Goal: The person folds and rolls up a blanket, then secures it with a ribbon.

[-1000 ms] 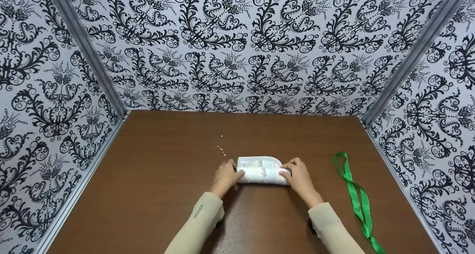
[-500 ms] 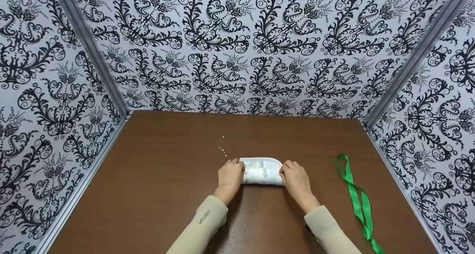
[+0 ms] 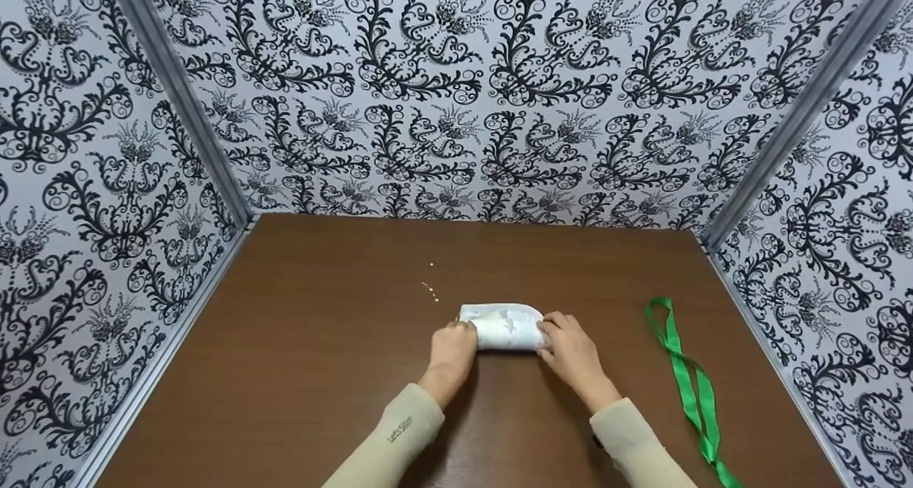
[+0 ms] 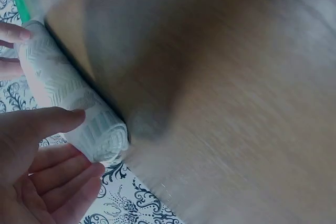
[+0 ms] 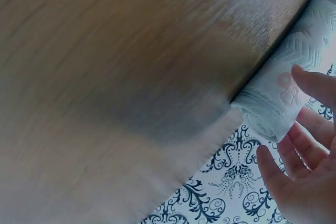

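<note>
A white quilted cloth (image 3: 508, 331) with a pale print lies on the brown table, its near part rolled into a tube. The far part stays flat, with one rounded corner. My left hand (image 3: 454, 349) holds the left end of the roll. In the left wrist view its thumb (image 4: 63, 120) presses on top while the fingers curve around the far side. At the right end, my right hand (image 3: 573, 349) grips the roll likewise. Its thumb (image 5: 307, 80) lies on the cloth's surface in the right wrist view, and the spiral layers show at the roll's end.
A twisted green ribbon (image 3: 688, 381) lies to the right of the right hand. Several small gold-coloured specks (image 3: 431, 289) dot the table beyond the cloth on the left. Patterned black-and-white walls (image 3: 456, 103) enclose the table's back and sides.
The roll's near edge has shifted slightly away from me, leaving less flat cloth. My left hand has turned so its knuckles face up, and both hands stay at the ends.
</note>
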Demonstrator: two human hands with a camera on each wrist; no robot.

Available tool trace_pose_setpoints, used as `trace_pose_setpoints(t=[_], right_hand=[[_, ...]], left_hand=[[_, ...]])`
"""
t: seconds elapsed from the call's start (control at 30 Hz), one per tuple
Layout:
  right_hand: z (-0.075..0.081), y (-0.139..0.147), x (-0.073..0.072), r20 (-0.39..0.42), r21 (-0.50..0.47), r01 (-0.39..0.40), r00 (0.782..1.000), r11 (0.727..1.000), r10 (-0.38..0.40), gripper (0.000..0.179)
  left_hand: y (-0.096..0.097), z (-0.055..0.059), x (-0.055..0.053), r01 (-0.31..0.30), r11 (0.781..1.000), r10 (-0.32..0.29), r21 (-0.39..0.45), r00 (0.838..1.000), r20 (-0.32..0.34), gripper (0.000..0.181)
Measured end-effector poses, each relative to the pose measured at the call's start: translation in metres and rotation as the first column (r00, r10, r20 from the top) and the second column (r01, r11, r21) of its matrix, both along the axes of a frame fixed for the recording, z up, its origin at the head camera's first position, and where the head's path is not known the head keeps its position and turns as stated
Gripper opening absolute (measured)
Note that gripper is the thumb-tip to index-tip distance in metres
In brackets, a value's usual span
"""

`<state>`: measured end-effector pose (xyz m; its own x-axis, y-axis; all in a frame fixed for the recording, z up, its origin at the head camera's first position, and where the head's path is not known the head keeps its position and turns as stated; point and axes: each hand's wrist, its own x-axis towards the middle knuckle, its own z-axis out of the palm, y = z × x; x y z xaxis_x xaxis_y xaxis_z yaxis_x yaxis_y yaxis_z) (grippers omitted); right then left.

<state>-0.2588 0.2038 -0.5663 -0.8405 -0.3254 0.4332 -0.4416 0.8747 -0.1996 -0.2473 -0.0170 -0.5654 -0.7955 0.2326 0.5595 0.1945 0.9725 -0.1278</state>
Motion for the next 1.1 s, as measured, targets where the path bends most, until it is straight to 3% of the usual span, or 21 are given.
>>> trace_pose_setpoints(t=[0.2, 0.4, 0.63, 0.83, 1.1], right_hand=[[0.000, 0.000, -0.005, 0.016, 0.020, -0.011, 1.000, 1.000, 0.011, 0.047], [-0.005, 0.001, -0.012, -0.050, 0.013, -0.036, 0.998, 0.999, 0.037, 0.048], [-0.005, -0.001, -0.018, -0.057, 0.032, -0.039, 0.998, 0.999, 0.040, 0.043], [-0.002, 0.000, -0.018, -0.030, 0.025, -0.040, 0.999, 0.999, 0.041, 0.039], [0.004, 0.003, -0.017, 0.063, -0.016, -0.031, 0.998, 0.999, 0.032, 0.038]], left_hand=[[0.003, -0.004, -0.005, -0.023, 1.000, 0.022, -0.019, 0.999, -0.046, 0.010], [0.002, -0.006, -0.012, -0.006, 0.998, 0.003, -0.061, 0.999, -0.044, 0.012], [-0.005, -0.008, -0.020, 0.040, 0.996, -0.040, -0.078, 0.999, 0.008, 0.001], [-0.009, -0.008, -0.023, 0.068, 0.993, -0.067, -0.091, 0.998, 0.021, 0.011], [-0.013, 0.000, -0.024, 0.092, 0.992, -0.081, -0.087, 0.989, 0.126, 0.018]])
